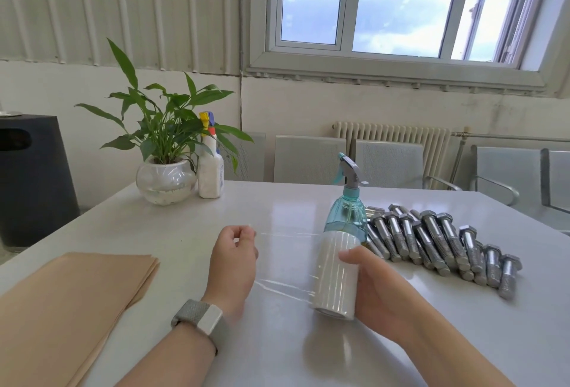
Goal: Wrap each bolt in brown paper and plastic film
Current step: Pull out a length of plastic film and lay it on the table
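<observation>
Your right hand (374, 286) grips the film roll (336, 272); your left hand (234, 258) pinches its pulled-out sheet. Bolts (438, 240) pile at 2 o'clock, brown paper (68, 297) at 9, a glass bowl (165, 181) holding a plant at 11.

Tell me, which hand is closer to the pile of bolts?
Right. The right hand grips the film roll just beside the bolts. The left hand pinches the film's loose end, farther off, beyond the roll.

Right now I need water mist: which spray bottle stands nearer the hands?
The clear teal spray bottle, just behind the film roll; the white one stands beside the plant.
</observation>
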